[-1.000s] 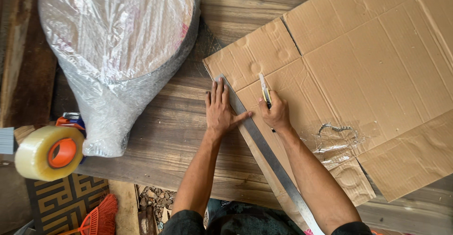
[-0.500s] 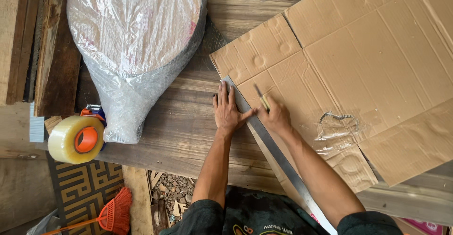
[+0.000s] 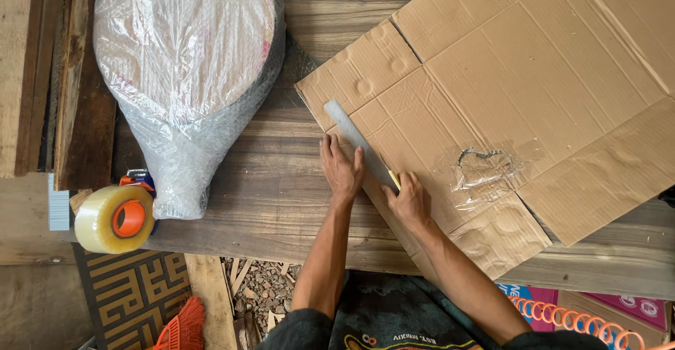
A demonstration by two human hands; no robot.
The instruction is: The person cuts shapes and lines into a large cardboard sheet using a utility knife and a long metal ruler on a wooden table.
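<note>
Weathered wooden planks (image 3: 281, 202) served as the workbench, on which a flattened cardboard sheet (image 3: 534, 90) was spread. Along its left edge a metal ruler (image 3: 355, 141) was pinned flat under the spread fingers of the left hand (image 3: 342, 170). A yellow-handled cutter (image 3: 394, 178) was gripped in the closed right hand (image 3: 409, 201), touching the ruler's edge. The cardboard was judged light, stiff yet easily creased, best pressed flat near the cut.

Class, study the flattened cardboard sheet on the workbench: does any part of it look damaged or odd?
Yes. The cardboard sheet is dented with round dimples near its left corner, and a crinkled scrap of clear tape clings to its middle, peeled up and wrinkled. The left hand presses the metal ruler; the right hand holds a yellow cutter.
</note>
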